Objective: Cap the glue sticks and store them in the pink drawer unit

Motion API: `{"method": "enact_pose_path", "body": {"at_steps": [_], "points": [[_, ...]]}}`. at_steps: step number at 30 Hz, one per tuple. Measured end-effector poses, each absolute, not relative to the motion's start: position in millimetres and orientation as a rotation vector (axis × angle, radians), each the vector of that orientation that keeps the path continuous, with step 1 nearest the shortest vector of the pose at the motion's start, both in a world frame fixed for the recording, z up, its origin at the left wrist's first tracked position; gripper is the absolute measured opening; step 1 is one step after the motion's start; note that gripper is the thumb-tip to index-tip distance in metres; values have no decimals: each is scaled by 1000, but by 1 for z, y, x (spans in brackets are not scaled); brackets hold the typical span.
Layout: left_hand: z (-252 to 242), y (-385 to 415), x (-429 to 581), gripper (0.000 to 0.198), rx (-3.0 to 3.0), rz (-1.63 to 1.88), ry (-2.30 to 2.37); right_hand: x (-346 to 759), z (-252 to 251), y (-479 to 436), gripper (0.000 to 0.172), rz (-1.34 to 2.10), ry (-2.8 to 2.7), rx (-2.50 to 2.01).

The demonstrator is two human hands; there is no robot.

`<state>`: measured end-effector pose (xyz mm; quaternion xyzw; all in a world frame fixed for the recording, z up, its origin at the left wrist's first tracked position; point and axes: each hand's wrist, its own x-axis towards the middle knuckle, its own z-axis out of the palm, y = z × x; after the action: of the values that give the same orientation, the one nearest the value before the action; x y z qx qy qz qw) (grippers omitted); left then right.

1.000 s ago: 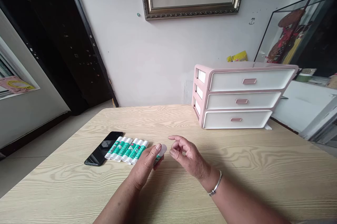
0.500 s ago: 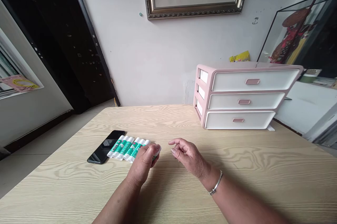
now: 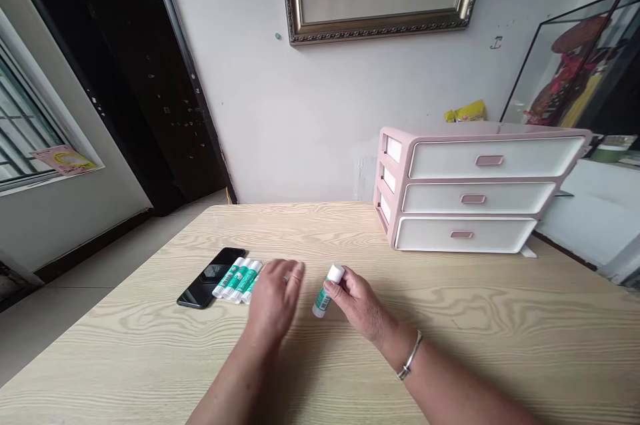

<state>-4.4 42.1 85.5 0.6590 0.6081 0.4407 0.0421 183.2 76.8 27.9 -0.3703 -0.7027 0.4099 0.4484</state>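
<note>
My right hand [image 3: 361, 305] is closed on a glue stick [image 3: 327, 292] with a white cap and green label. It holds the stick tilted above the table, cap end up. To its left, my left hand [image 3: 274, 298] is over the right end of a row of similar glue sticks [image 3: 239, 280]. Its thumb stands apart from the fingers, which are bent and slightly blurred. This hand covers part of the row, so how many sticks lie under it is hidden. Several sticks lie side by side, their left end against a black phone [image 3: 211, 278].
On the wooden table [image 3: 450, 345], a pink and white three-drawer cabinet [image 3: 470, 198] stands at the back right, with a yellow packet [image 3: 466, 112] behind its top. A framed picture [image 3: 380, 32] hangs on the wall. A dark doorway [image 3: 150, 92] is at the left.
The glue stick passed from my left hand to my right hand, which closed on it. My left hand moved slightly over the row. The view shifted slightly left.
</note>
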Motion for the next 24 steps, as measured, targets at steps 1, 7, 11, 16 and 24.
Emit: {"method": "enact_pose_path", "body": {"at_steps": [1, 7, 11, 16, 24], "points": [[86, 46, -17, 44, 1966, 1345, 2043, 184, 27, 78, 31, 978, -1747, -975], [57, 86, -88, 63, 1574, 618, 2634, 186, 20, 83, 36, 659, -1875, -1291], [36, 103, -100, 74, 1627, 417, 2648, 185, 18, 84, 36, 611, -1920, -1390], [26, 99, -86, 79, 1730, 382, 2577, 184, 20, 81, 29, 642, -1980, -1411], [25, 69, -36, 73, 1906, 359, 2472, 175, 34, 59, 24, 413, -2184, -1409]]}}
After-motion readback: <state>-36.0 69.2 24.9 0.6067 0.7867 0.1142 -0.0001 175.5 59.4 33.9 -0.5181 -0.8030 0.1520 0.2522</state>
